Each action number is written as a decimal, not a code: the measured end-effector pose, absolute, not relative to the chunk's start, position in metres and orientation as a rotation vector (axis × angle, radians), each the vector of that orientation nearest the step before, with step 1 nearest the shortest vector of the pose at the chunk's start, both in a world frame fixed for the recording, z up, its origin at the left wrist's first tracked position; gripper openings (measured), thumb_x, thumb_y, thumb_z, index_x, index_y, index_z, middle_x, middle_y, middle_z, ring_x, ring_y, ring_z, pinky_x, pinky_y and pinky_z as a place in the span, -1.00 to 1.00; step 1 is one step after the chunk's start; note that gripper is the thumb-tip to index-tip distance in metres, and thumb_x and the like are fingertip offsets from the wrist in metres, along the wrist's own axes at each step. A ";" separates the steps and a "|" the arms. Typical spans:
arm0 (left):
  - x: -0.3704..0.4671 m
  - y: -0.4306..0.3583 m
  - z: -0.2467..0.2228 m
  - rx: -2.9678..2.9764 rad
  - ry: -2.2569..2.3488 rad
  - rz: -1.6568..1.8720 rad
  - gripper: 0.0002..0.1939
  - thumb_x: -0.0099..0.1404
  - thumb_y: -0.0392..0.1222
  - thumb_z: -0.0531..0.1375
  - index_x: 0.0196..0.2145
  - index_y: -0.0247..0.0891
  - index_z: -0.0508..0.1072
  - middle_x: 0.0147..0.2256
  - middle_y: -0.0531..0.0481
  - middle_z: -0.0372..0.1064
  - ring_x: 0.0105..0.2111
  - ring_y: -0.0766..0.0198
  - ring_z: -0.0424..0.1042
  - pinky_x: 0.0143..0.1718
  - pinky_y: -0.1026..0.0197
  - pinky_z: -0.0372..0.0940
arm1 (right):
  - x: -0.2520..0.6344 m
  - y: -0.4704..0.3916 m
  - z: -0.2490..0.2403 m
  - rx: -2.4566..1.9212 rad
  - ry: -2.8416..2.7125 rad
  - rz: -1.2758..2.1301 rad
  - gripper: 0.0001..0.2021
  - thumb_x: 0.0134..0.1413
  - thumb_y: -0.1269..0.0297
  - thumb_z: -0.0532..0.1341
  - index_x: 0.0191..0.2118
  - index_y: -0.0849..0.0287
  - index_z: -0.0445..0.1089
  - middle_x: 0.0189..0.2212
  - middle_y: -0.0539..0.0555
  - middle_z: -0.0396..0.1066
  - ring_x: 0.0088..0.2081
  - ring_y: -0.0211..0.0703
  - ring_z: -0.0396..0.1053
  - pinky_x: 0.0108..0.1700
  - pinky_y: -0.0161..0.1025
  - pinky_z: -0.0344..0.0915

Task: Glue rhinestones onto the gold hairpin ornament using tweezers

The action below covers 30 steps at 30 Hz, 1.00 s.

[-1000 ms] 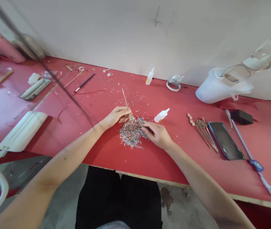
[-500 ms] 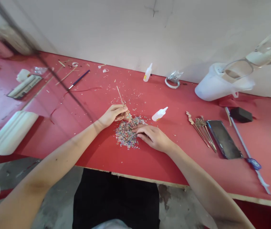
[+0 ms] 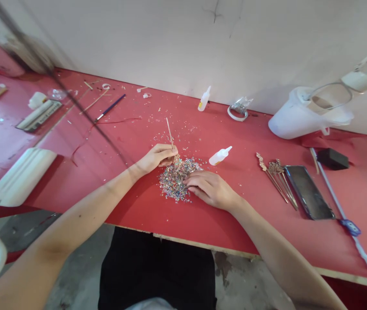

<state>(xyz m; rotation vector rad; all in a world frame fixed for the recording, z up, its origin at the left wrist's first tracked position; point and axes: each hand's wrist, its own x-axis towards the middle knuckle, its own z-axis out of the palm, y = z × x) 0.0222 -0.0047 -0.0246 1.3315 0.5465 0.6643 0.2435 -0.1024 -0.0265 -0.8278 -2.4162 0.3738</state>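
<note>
My left hand (image 3: 158, 158) is closed on a thin gold hairpin (image 3: 169, 132), whose shaft points up and away; its decorated end is at the near side of my fingers, over the edge of a pile of small multicoloured chips (image 3: 174, 183). My right hand (image 3: 211, 188) rests at the pile's right side, fingertips pressed together among the chips; whatever they hold is too small to make out. Just beyond my right hand a white glue bottle (image 3: 219, 156) lies on the red table (image 3: 157, 215).
Another glue bottle (image 3: 204, 99) stands by the wall, near a tape roll (image 3: 237, 113). To the right are gold hairpins (image 3: 275, 183), a phone (image 3: 309, 192), a black block (image 3: 332, 159) and a white container (image 3: 295, 116). At left are a white lamp (image 3: 20, 176) and a brush (image 3: 110, 107).
The hairpin in my left hand has tilted more upright. My right fingertips have drawn slightly nearer together at the chips. The whole view has shifted a little.
</note>
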 end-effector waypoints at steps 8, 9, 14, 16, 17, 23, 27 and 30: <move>0.021 -0.012 -0.019 1.416 0.426 0.440 -0.69 0.31 -0.06 0.17 -0.53 -0.28 0.37 -0.67 0.12 0.17 -0.68 0.46 0.07 -0.65 0.31 0.04 | 0.259 -0.105 -0.029 -0.994 -2.287 0.327 -0.88 0.26 0.34 0.10 -0.16 0.12 0.35 -0.37 0.07 0.48 -0.34 -0.18 0.43 -0.28 -0.21 0.38; 0.020 -0.012 -0.018 1.417 0.435 0.433 -0.69 0.30 -0.06 0.17 -0.52 -0.28 0.38 -0.65 0.10 0.20 -0.68 0.46 0.06 -0.67 0.32 0.01 | 0.261 -0.104 -0.029 -1.068 -2.247 0.289 -0.88 0.26 0.33 0.09 -0.16 0.12 0.36 -0.39 0.07 0.47 -0.37 -0.19 0.42 -0.31 -0.23 0.36; 0.018 -0.008 -0.015 1.374 0.505 0.486 -0.71 0.27 -0.11 0.18 -0.55 -0.30 0.35 -0.67 0.14 0.13 -0.70 0.50 0.02 -0.68 0.35 -0.07 | 0.261 -0.101 -0.032 -1.374 -2.157 0.195 -0.82 0.30 0.25 0.06 -0.18 0.12 0.40 -0.38 0.07 0.50 -0.42 -0.22 0.43 -0.38 -0.30 0.28; 0.017 -0.007 -0.014 1.372 0.527 0.505 -0.71 0.26 -0.13 0.18 -0.56 -0.30 0.34 -0.68 0.16 0.09 -0.70 0.50 0.02 -0.67 0.36 -0.06 | 0.260 -0.100 -0.035 -1.468 -2.165 0.179 -0.79 0.32 0.22 0.04 -0.19 0.13 0.40 -0.40 0.06 0.52 -0.45 -0.21 0.45 -0.41 -0.31 0.24; 0.017 -0.007 -0.014 1.373 0.532 0.511 -0.71 0.26 -0.13 0.18 -0.57 -0.30 0.33 -0.68 0.15 0.10 -0.69 0.50 0.02 -0.67 0.35 -0.06 | 0.260 -0.100 -0.037 -1.517 -2.168 0.180 -0.78 0.33 0.21 0.03 -0.19 0.13 0.39 -0.43 0.05 0.52 -0.48 -0.21 0.45 -0.44 -0.32 0.22; 0.018 -0.006 -0.016 1.404 0.547 0.580 -0.72 0.25 -0.12 0.15 -0.55 -0.32 0.35 -0.64 0.07 0.25 -0.69 0.52 0.05 -0.68 0.38 -0.06 | 0.257 -0.099 -0.044 -1.661 -2.149 0.117 -0.74 0.31 0.11 0.04 -0.29 0.14 0.36 -0.59 -0.01 0.45 -0.59 -0.21 0.39 -0.54 -0.34 0.09; 0.022 -0.005 -0.017 1.371 0.597 0.707 -0.73 0.24 -0.14 0.16 -0.57 -0.30 0.33 -0.66 0.12 0.19 -0.70 0.51 0.02 -0.65 0.38 0.12 | 0.251 -0.100 -0.041 -1.561 -2.231 0.077 -0.73 0.31 0.13 0.05 -0.31 0.14 0.37 -0.55 0.01 0.48 -0.55 -0.20 0.42 -0.53 -0.32 0.10; 0.024 -0.003 -0.018 1.358 0.595 0.764 -0.72 0.23 -0.15 0.15 -0.60 -0.27 0.29 -0.72 0.21 0.00 -0.72 0.49 -0.02 -0.60 0.35 0.25 | 0.245 -0.103 -0.037 -1.367 -2.380 0.110 -0.74 0.32 0.16 0.05 -0.30 0.14 0.41 -0.49 0.02 0.51 -0.51 -0.22 0.44 -0.50 -0.30 0.17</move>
